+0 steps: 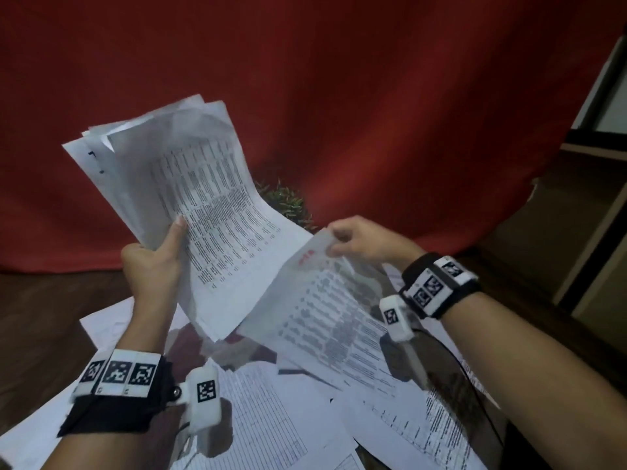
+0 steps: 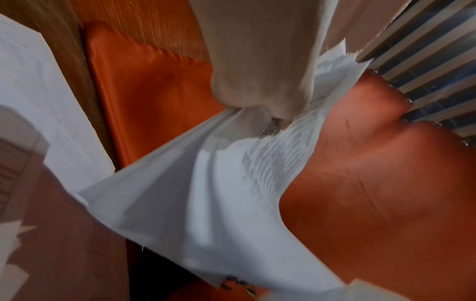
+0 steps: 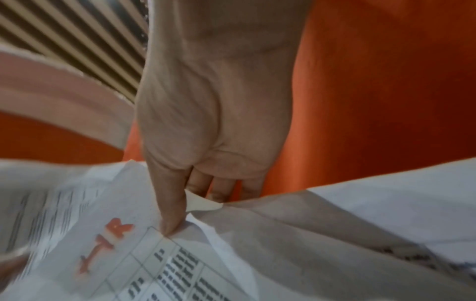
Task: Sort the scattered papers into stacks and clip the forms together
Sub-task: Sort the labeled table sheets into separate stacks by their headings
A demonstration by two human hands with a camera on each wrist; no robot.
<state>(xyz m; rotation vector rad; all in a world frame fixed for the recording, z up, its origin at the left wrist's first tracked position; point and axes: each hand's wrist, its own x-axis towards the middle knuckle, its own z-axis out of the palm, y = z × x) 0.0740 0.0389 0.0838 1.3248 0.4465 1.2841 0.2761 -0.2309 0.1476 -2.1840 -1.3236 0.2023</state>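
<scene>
My left hand (image 1: pixel 159 256) grips a sheaf of printed papers (image 1: pixel 210 205) raised upright above the table, thumb lying on the top sheet. In the left wrist view the sheaf (image 2: pixel 231 183) bends away under the left hand (image 2: pixel 260 81). My right hand (image 1: pixel 353 242) pinches the top corner of a single printed sheet with a red mark (image 1: pixel 325 310), lifted to the right of the sheaf and overlapping its lower edge. The right wrist view shows the thumb (image 3: pixel 170 213) pressed on that sheet (image 3: pixel 128 254) beside red letters, fingers behind it.
Several loose printed sheets (image 1: pixel 271 412) lie scattered and overlapping on the dark wooden table (image 1: pixel 44 320) below both hands. A small green plant (image 1: pixel 288 201) stands behind the papers against a red cloth backdrop (image 1: pixel 373 96). Wooden furniture (image 1: pixel 583 205) stands at the right.
</scene>
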